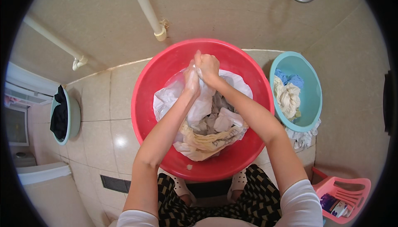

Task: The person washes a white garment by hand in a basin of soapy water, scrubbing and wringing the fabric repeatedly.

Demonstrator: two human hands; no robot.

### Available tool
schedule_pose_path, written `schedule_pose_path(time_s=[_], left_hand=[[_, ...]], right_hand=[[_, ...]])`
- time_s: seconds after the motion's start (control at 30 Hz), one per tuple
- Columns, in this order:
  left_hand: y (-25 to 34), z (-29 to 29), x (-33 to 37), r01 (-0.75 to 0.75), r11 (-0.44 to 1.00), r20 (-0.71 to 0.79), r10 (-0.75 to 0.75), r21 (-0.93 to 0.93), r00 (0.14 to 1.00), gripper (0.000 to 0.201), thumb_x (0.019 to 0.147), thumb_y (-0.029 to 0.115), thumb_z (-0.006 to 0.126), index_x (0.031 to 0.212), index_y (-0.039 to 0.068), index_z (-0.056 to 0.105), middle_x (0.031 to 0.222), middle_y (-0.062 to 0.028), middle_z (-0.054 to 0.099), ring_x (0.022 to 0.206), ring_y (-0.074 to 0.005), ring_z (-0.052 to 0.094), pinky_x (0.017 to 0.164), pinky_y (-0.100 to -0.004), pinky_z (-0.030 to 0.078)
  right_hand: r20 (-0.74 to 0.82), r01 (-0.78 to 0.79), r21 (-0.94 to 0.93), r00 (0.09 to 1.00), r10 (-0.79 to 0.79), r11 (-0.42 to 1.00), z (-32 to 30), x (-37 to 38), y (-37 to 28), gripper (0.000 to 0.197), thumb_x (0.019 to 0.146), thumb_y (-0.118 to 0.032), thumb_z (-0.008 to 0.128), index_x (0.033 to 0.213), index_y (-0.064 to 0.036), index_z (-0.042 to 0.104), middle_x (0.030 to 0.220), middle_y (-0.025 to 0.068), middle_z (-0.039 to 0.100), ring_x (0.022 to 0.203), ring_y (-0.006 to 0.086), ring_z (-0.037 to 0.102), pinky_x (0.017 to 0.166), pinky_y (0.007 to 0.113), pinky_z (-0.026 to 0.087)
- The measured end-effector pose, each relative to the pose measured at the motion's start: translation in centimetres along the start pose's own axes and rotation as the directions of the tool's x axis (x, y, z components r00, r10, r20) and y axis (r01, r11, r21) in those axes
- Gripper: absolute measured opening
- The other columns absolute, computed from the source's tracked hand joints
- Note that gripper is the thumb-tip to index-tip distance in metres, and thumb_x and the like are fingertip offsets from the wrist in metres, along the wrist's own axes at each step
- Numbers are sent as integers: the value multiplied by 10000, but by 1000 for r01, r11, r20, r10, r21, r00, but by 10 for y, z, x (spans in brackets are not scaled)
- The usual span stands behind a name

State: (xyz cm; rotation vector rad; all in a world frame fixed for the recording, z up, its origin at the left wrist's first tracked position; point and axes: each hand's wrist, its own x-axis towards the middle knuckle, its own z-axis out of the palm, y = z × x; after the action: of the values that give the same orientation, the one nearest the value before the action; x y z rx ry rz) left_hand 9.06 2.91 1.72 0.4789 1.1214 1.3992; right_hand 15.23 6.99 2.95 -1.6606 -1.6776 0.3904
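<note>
Before me stands a large red tub with wet laundry heaped in it. Over its far half my left hand and my right hand are pressed together, both closed on a white garment. Part of that cloth shows between and below my hands; the rest falls into the pile. Nearer me lie a pale yellow garment with dark marks and greyish cloth. My fingers hide the gripped part of the white garment.
To the right, a turquoise basin holds cream and blue cloth, with patterned cloth beneath it. A pink plastic chair bears packets. At left, a pale basin holds black cloth. A floor drain lies near the tub.
</note>
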Motion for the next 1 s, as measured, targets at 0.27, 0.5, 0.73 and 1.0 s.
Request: schedule_pose_path(time_s=[0.27, 0.5, 0.73, 1.0], left_hand=[[-13, 12, -36, -91, 988, -36, 96, 123, 995, 374, 915, 345, 441, 725, 52, 574, 700, 26, 524, 628, -72, 462, 559, -249, 375], [-2, -16, -15, -150, 988, -170, 155, 41, 973, 459, 904, 311, 465, 500, 109, 384, 500, 46, 383, 468, -62, 357, 423, -263, 284], [5, -33, -6, -11, 990, 133, 30, -142, 991, 426, 887, 318, 514, 527, 150, 360, 496, 56, 353, 422, -51, 316, 384, -234, 253], [5, 4, -45, 17, 998, -129, -25, -60, 991, 388, 909, 338, 460, 617, 86, 506, 620, 25, 481, 586, -75, 447, 526, -245, 363]], right_hand=[[33, -194, 284, 981, 193, 939, -3, -11, 21, 514, 859, -347, 409, 547, 37, 547, 488, 197, 495, 471, 315, 525, 508, 431, 391], [196, -167, 463, 977, 83, 871, -14, -65, -21, 517, 846, -342, 425, 527, 46, 550, 504, 235, 494, 488, 381, 541, 508, 446, 408], [78, 11, 250, 996, -32, 968, -24, -98, -38, 482, 841, -300, 442, 498, 16, 560, 504, 228, 503, 468, 377, 538, 502, 449, 424], [-102, -55, 213, 992, 78, 975, -23, -54, -18, 484, 839, -299, 444, 495, 29, 530, 481, 223, 469, 442, 350, 522, 470, 440, 382]])
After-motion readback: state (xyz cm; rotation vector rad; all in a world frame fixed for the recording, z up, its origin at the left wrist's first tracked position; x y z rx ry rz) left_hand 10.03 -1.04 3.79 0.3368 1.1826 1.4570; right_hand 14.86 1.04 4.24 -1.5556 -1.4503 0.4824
